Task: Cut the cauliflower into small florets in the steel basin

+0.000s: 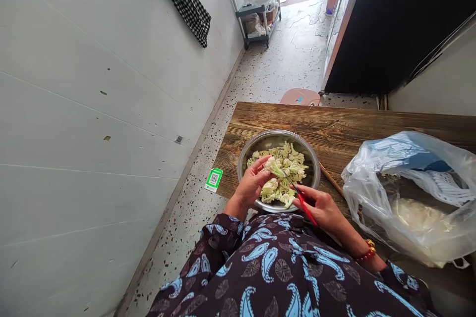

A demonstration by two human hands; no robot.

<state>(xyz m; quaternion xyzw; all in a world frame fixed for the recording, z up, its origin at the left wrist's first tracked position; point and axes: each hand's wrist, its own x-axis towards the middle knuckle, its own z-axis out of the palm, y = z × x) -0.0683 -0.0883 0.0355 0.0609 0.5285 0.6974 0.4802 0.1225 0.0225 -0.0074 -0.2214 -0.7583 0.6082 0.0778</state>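
My left hand (253, 181) pinches a cauliflower floret (274, 166) by its side, with the pale green stem pointing right. In my right hand (320, 207) is a pair of red-handled scissors (305, 205), their dark blades reaching to the floret's stem. Both hands are over a round metal bowl (315, 157) at the table's front edge. Inside it lie many cut cauliflower pieces (288, 153), white with green stalks. My fingers partly hide the scissor handles.
A clear plastic bag (372, 183) with pale contents stands on the wooden table (282, 116) at the right. A thin wooden stick (330, 178) lies beside the bowl. A green QR card (213, 180) sits at the left corner. Behind the table is a pink stool (297, 95).
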